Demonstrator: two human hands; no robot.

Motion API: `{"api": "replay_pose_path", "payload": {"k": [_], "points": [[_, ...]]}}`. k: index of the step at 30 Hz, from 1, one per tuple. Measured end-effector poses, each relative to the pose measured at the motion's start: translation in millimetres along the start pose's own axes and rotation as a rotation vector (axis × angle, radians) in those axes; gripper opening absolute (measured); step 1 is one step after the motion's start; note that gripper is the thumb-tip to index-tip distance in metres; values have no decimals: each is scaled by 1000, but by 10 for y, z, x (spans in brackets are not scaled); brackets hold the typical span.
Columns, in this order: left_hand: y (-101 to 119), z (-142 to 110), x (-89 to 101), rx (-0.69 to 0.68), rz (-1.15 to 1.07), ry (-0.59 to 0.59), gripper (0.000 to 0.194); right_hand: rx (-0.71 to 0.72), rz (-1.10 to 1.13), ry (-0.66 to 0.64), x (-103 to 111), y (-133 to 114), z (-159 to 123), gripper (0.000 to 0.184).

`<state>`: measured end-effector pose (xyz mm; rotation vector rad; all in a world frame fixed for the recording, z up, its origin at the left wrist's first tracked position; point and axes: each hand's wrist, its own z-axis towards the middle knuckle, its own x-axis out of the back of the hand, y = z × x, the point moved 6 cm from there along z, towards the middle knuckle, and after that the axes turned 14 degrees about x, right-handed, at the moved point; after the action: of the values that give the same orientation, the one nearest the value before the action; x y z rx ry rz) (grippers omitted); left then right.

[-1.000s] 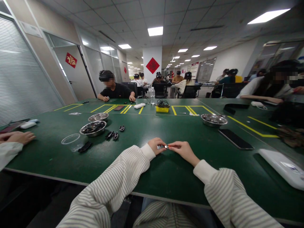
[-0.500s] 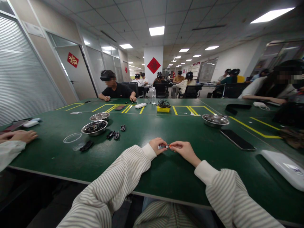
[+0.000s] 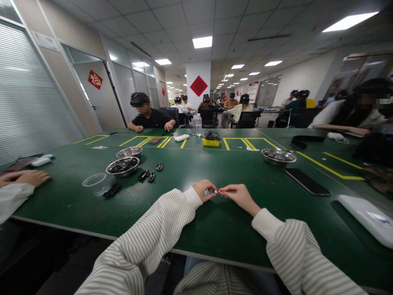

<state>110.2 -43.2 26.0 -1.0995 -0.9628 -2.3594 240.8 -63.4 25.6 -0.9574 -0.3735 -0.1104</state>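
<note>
Just above the green table [image 3: 196,168], my left hand [image 3: 204,191] pinches a small dark part with a silvery piece [image 3: 216,191] between thumb and fingers. My right hand [image 3: 238,196] meets it from the other side, its thumb and forefinger closed at the part's orange-red end. The part is too small to name, and my fingertips cover some of it. To the left of my hands lie several loose black plastic pieces [image 3: 143,175]. Behind them stands a steel bowl [image 3: 123,175] of dark parts, with a second steel bowl [image 3: 129,155] just beyond.
On the right are a third steel bowl [image 3: 278,162], a black phone [image 3: 307,182] and a white case [image 3: 367,219]. A clear plastic ring [image 3: 94,174] lies at left. A co-worker's hand [image 3: 33,177] rests at the left edge. A yellow tray [image 3: 211,142] and bottle [image 3: 198,125] stand farther back.
My hands keep nearly the same pose around the small part. Across the table, a co-worker's hand has shifted slightly to the left.
</note>
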Motion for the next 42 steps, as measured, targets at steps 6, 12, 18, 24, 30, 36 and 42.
{"api": "replay_pose_path", "payload": {"k": [6, 12, 18, 24, 30, 36, 42], "points": [[48, -20, 30, -50, 42, 22, 18, 14, -22, -5, -7, -16, -7, 25], [65, -22, 22, -55, 75, -10, 20, -35, 24, -17, -41, 23, -2, 23], [91, -77, -24, -64, 127, -86, 27, -11, -111, -84, -29, -18, 12, 21], [-110, 13, -3, 90, 302, -80, 27, -12, -159, -160, -61, 14, 17, 31], [-990, 146, 384, 621, 526, -17, 26, -36, -182, -181, -64, 75, 11, 35], [-1468, 69, 559, 878, 592, -42, 27, -27, -219, -190, -52, 72, 13, 30], [-1489, 35, 579, 936, 631, -12, 35, -4, -201, -216, -74, 31, 15, 27]]}}
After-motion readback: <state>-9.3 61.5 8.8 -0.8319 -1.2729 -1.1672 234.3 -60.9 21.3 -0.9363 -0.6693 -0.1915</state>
